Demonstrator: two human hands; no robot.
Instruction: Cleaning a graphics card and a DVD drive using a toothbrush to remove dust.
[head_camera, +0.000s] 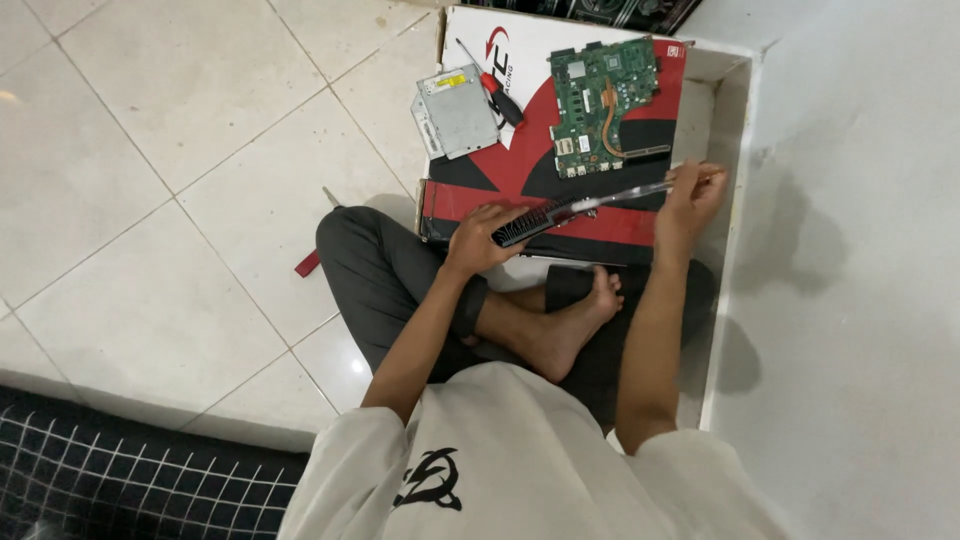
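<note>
I sit cross-legged on the floor. My left hand (480, 236) grips the black vented end of a long thin strip-shaped part (585, 206), black at the left and silvery to the right. My right hand (690, 197) pinches that part's far right end. The part is held level above a red, black and white cardboard box (520, 165). On the box lie a green circuit board (603, 104) with a copper heat pipe, a silver flat drive (459, 110), and a screwdriver (492, 84) with a red and black handle.
White tiled floor (180, 180) spreads to the left, with a small red-handled tool (310, 260) beside my knee. A white wall (860, 280) rises close on the right. A dark checked mat (130, 470) lies at the lower left.
</note>
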